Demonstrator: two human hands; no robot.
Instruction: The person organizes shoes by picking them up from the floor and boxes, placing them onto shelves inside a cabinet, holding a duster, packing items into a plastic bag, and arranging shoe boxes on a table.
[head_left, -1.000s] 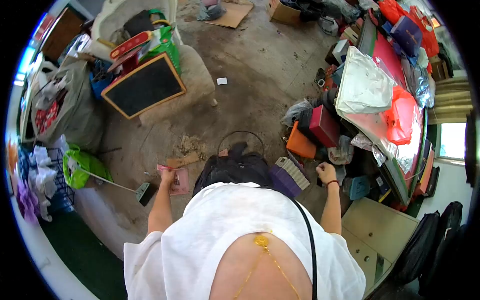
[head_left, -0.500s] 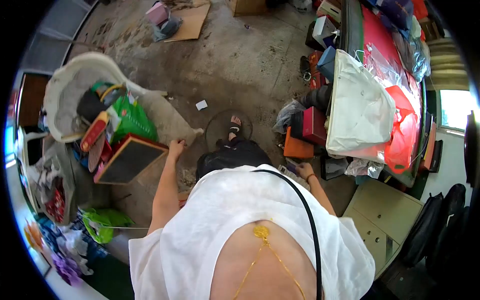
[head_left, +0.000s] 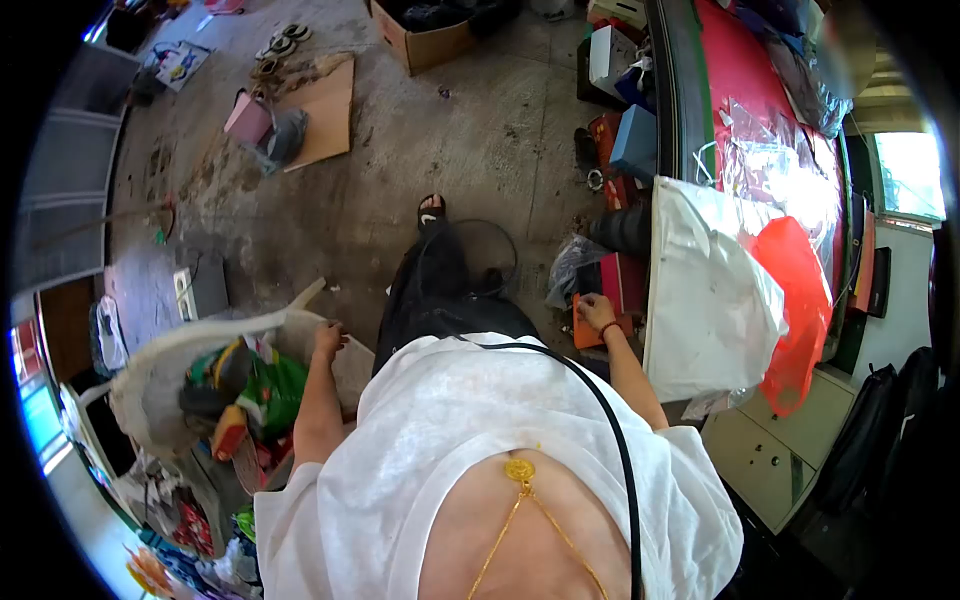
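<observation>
My left hand (head_left: 330,341) hangs beside my hip with its fingers loosely bent and apart, holding nothing visible. It overlaps the edge of a white plastic chair (head_left: 250,325) in this view. On the chair lie a green bag (head_left: 277,398) and other dark and coloured items. My right hand (head_left: 597,311), a red band at its wrist, hangs on the other side with fingers slightly curled and no object showing in them. Behind it in the view are an orange box (head_left: 584,335) and a crimson box (head_left: 622,284). One sandalled foot (head_left: 431,208) is stretched forward.
A long table (head_left: 735,60) with a red top runs along the right, with a large white bag (head_left: 700,300) and a red plastic bag (head_left: 795,300) at its near end. Boxes line its side. Ahead stand a cardboard box (head_left: 430,45) and a flat cardboard sheet (head_left: 325,115).
My body and view have moved forward, so the chair and floor items sit lower in view. One foot has swung ahead. My right hand now overlaps the orange box in view.
</observation>
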